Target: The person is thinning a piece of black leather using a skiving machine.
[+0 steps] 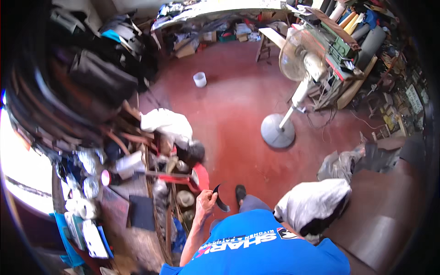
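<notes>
My left hand [206,201] is held out low in front of my blue shirt, its fingers closed. Pinched between thumb and fingers is a curved black strip [221,200], hanging over the red floor with a paler patch near its lower end. What the strip is exactly I cannot make out. Just beyond the hand is a red and white round-edged thing [200,178], apart from the fingers. My right hand does not show.
A cluttered workbench [142,245] runs along my left. Ahead, a pedestal fan [277,130] stands on the red floor, and a small white tub [200,79] sits farther off. On my right, a grey-white cover [314,201] lies beside a brown surface [380,215].
</notes>
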Motion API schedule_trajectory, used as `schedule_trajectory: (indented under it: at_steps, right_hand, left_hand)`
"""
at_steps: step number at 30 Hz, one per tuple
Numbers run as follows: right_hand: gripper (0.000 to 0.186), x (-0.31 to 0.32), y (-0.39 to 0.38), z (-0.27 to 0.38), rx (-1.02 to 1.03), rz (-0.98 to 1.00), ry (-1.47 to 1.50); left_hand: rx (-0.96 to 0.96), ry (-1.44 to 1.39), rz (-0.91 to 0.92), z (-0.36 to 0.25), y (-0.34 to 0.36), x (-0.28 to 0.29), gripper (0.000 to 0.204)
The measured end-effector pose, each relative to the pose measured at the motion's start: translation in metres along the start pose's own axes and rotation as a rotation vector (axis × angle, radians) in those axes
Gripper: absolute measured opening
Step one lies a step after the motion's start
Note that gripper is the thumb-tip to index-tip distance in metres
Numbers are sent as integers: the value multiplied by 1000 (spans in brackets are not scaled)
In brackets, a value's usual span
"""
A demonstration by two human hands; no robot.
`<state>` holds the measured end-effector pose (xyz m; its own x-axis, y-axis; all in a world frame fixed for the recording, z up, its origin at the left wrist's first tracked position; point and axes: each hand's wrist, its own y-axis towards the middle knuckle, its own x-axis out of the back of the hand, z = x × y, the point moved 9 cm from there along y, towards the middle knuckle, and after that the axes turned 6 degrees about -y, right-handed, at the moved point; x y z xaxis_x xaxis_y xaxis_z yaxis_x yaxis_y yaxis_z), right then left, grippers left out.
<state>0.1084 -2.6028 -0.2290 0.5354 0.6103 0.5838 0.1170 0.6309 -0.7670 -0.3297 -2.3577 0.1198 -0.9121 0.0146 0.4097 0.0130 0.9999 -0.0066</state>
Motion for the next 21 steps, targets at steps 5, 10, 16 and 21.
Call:
schedule_trajectory:
  at_steps: [5,10,16,21]
  right_hand:
    - [26,210,133,137,131,-345,32]
    - [25,414,218,296,248,-553,246]
    - [23,455,317,364,223,-428,310]
    - [25,469,329,364,-272,-300,77]
  left_hand:
    - [241,-108,-86,22,147,24,29]
    - [263,-116,-49,46,301,18,36]
    - [326,-252,29,31,506,13,40]
    - [302,-309,99,0,689,15,41]
